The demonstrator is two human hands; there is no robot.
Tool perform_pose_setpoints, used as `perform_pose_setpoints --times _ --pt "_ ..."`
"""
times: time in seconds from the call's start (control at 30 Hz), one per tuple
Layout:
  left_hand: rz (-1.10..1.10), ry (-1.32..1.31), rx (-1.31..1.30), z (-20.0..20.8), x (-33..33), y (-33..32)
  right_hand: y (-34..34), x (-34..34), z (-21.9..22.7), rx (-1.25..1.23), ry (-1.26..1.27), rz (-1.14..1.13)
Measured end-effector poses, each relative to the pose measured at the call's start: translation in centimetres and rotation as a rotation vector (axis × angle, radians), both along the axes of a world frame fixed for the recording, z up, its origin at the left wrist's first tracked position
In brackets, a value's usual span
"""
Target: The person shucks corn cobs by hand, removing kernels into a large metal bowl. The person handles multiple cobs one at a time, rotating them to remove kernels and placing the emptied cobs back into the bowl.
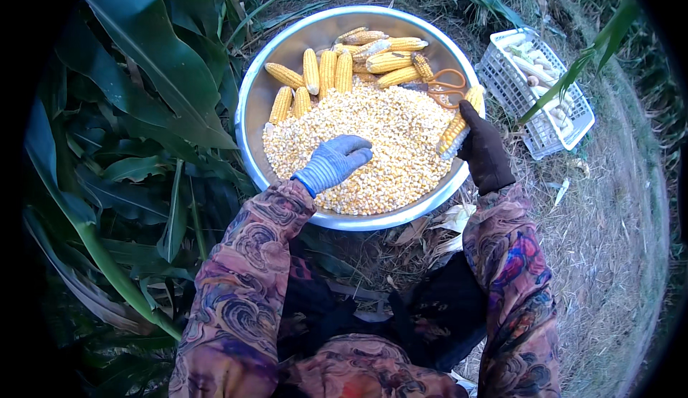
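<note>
A wide metal basin [252, 86] holds a heap of loose corn kernels [401, 133], with whole yellow corn cobs [390, 62] along its far side. My right hand [486, 150], in a dark brown glove, grips an ear of corn [453, 135] at the basin's right rim; part of the ear is hidden by the fingers. Over the kernels at the near left is my left hand [333, 163] in a grey-blue glove, fingers stretched out, with nothing seen in it. Orange-handled scissors [446, 81] lie among the cobs, just beyond the right hand.
To the right of the basin, a white plastic basket [534, 133] on the ground holds pale bare cobs [541, 75]. Tall green corn leaves [154, 61] crowd the left side. Dry straw [609, 254] covers the ground at right, and husks [451, 219] lie near the basin's front.
</note>
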State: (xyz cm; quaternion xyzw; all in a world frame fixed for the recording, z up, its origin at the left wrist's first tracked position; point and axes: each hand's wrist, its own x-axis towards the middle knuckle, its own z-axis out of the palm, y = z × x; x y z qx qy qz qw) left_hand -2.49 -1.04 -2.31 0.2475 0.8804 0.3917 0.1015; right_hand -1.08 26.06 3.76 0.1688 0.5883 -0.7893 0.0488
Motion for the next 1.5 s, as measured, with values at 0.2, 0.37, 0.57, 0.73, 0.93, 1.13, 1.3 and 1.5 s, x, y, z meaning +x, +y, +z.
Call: perform_pose_setpoints --times 0.2,0.37,0.57,0.73,0.93,1.13,1.3,1.5 --pt "0.033 -0.833 0.981 1.8 4.4 5.3 -6.5 2.8 2.5 0.208 0.127 0.153" --pt "0.044 -0.755 0.818 7.5 4.5 4.1 -8.7 3.1 2.2 0.320 0.163 0.199" --pt "0.088 -0.882 1.036 5.2 1.3 -0.1 -9.6 0.9 2.1 -0.089 0.048 0.309" --pt "0.139 -0.494 0.895 5.6 1.8 0.3 -11.7 -1.3 0.5 -0.019 0.035 0.289" --pt "0.347 -0.137 0.384 2.5 0.5 -0.3 -14.8 -3.2 -1.6 0.305 0.169 0.228" --pt "0.456 -0.426 0.592 4.4 0.6 0.0 -15.8 -4.3 -3.8 0.487 0.270 0.220" --pt "0.505 -0.458 0.567 3.7 0.0 0.3 -15.5 -4.4 -4.4 0.573 0.347 0.209" --pt "0.365 -0.655 0.906 3.2 -0.4 0.6 -15.1 -4.5 -4.6 0.570 0.372 0.034"
